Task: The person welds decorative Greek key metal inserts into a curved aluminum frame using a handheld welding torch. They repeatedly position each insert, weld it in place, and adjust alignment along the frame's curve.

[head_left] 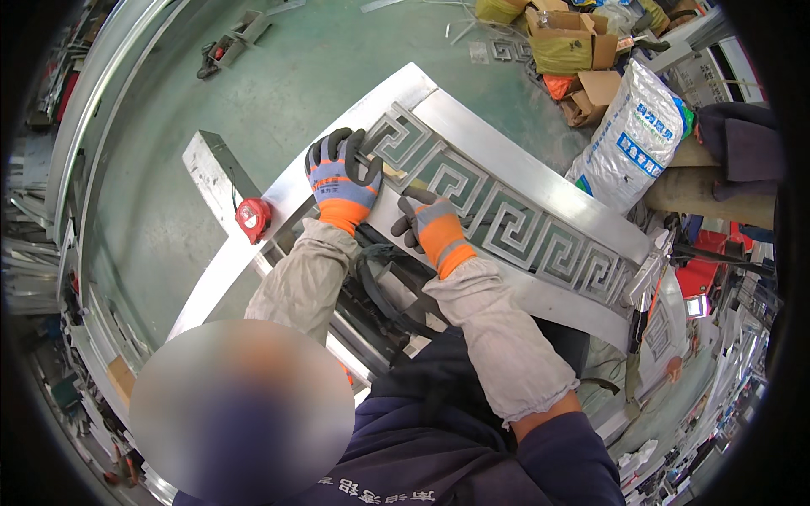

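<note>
A long silver metal frame [523,181] lies across a work stand, with a cut-out strip of square spiral fretwork [506,223] set between its two rails. My left hand [342,173], in a grey, blue and orange glove, presses flat on the near rail with its fingers hooked over the fretwork's left end. My right hand [426,223], gloved the same, rests on the near rail beside the fretwork, fingers curled against its edge. Neither hand holds a loose object.
A red tape measure [253,218] sits on a metal bar left of my left hand. A white printed sack [633,139] and open cardboard boxes [574,42] stand beyond the frame. Metal profiles line the left wall; the floor [278,93] is green.
</note>
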Demonstrator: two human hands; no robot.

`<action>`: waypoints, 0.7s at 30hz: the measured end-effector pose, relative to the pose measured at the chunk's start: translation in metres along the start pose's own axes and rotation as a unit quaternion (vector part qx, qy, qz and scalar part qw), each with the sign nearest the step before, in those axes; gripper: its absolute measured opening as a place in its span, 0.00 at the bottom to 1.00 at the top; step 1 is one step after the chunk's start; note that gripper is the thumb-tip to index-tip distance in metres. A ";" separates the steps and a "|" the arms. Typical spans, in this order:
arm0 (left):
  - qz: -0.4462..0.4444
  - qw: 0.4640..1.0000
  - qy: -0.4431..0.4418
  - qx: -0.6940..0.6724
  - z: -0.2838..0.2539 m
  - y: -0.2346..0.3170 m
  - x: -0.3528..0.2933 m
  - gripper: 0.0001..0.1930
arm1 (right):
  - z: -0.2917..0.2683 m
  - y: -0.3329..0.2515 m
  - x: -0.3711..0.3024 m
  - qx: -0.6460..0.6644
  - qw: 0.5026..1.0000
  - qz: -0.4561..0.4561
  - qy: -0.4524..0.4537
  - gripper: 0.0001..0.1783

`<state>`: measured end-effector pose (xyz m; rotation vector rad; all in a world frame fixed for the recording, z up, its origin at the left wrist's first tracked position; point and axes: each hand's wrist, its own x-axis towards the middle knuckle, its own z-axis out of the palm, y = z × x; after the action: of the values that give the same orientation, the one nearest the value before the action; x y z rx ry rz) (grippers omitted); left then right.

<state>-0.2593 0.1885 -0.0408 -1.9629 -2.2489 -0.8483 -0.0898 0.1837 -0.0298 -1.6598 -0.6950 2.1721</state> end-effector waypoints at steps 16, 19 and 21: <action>-0.005 1.000 -0.001 -0.012 0.003 -0.002 0.000 0.24 | -0.001 0.002 0.005 -0.009 1.000 0.010 -0.018 0.23; -0.006 1.000 -0.003 -0.010 0.002 -0.001 0.001 0.25 | 0.000 0.000 -0.002 -0.008 1.000 -0.013 -0.005 0.22; -0.010 1.000 -0.006 -0.012 0.001 -0.001 0.001 0.25 | 0.001 0.000 -0.004 -0.006 1.000 -0.025 0.001 0.22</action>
<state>-0.2603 0.1895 -0.0422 -1.9649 -2.2781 -0.8732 -0.0902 0.1814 -0.0264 -1.6329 -0.7436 2.1357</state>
